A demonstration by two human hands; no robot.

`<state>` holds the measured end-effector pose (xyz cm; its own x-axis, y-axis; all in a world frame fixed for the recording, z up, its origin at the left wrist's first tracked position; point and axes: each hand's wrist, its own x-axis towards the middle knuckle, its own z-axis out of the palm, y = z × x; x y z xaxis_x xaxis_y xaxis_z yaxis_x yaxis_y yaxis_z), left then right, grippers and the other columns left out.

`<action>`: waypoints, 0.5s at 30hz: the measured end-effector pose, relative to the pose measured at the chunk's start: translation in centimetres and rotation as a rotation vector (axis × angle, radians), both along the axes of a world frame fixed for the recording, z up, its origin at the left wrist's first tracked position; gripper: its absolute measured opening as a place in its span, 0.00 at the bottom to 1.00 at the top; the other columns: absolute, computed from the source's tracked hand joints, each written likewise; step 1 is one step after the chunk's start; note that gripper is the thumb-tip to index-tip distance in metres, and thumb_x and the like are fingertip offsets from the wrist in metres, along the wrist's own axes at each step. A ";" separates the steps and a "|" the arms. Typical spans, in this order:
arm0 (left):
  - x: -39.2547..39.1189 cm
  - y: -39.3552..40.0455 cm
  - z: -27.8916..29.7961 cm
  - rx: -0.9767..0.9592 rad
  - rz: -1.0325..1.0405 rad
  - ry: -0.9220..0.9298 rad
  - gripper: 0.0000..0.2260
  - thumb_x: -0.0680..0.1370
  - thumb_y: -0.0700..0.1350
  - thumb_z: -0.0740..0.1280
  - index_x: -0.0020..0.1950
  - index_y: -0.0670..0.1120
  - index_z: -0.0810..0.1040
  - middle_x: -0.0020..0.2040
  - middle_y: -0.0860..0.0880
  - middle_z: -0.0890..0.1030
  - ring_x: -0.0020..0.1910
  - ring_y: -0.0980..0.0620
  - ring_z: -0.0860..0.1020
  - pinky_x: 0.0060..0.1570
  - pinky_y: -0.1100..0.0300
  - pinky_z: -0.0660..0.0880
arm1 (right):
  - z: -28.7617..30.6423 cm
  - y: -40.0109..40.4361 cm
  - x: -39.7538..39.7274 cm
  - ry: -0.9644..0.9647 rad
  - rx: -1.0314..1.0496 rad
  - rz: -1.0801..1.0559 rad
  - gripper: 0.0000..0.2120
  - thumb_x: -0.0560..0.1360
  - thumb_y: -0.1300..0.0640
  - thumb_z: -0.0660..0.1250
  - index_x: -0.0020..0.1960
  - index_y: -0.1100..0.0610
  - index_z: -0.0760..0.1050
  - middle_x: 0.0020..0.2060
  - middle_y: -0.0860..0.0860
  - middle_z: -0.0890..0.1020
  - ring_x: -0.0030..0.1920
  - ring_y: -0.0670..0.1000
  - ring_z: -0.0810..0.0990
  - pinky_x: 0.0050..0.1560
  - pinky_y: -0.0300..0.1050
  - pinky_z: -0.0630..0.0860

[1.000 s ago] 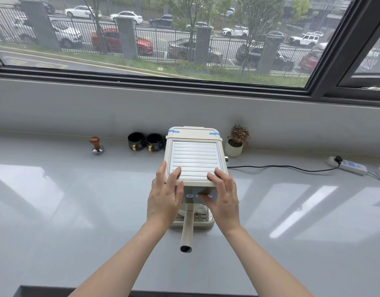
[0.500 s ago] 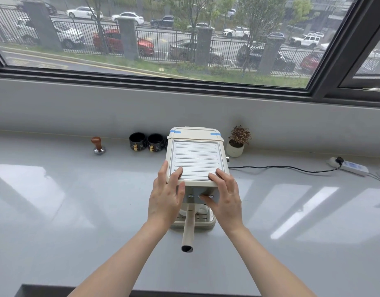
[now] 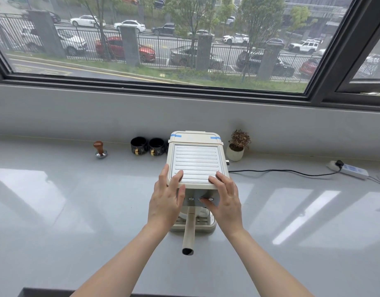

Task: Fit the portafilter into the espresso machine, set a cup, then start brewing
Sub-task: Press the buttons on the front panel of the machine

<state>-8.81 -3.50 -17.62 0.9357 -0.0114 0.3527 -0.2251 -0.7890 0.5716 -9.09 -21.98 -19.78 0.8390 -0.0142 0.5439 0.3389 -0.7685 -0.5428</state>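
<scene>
The cream espresso machine (image 3: 195, 161) stands mid-counter with its front toward me. The portafilter sits in the machine, and its long cream handle (image 3: 189, 230) points straight at me. Beneath the group head a white cup (image 3: 203, 211) rests on the drip tray (image 3: 208, 226), mostly hidden by my hands. My left hand (image 3: 166, 200) clasps the machine's front left corner, fingers on top and thumb on the front. My right hand (image 3: 226, 200) lies on the front right edge, its thumb on the row of round buttons (image 3: 191, 198).
Along the back wall are a wooden-knobbed tamper (image 3: 100, 149), two black cups (image 3: 139, 145) left of the machine, and a small potted plant (image 3: 237, 146) on its right. A black cord (image 3: 281, 171) runs right to a power strip (image 3: 347, 169). The counter's near edge (image 3: 45, 291) is dark.
Both hands keep their hold on the machine's front. The bluish glow at the buttons a second ago no longer shows. My view has shifted slightly.
</scene>
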 end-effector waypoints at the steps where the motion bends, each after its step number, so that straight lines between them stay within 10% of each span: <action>1: 0.0 0.0 0.0 0.000 0.000 0.001 0.19 0.79 0.57 0.50 0.69 0.57 0.66 0.76 0.48 0.58 0.63 0.41 0.69 0.49 0.46 0.77 | 0.0 0.0 0.0 0.004 0.003 0.001 0.30 0.67 0.49 0.75 0.65 0.43 0.66 0.67 0.42 0.67 0.67 0.54 0.68 0.47 0.48 0.79; 15: 0.1 0.1 -0.1 0.017 0.003 0.020 0.19 0.79 0.58 0.49 0.69 0.59 0.64 0.76 0.49 0.57 0.64 0.43 0.68 0.49 0.46 0.77 | 1.2 -1.5 -0.6 0.084 -0.096 0.097 0.36 0.67 0.58 0.75 0.68 0.43 0.63 0.70 0.45 0.66 0.70 0.55 0.67 0.57 0.52 0.78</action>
<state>-8.75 -3.36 -17.67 0.9427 -0.0143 0.3334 -0.2111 -0.7992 0.5628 -9.71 -23.47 -18.62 0.8767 0.1181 0.4664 0.3704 -0.7842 -0.4978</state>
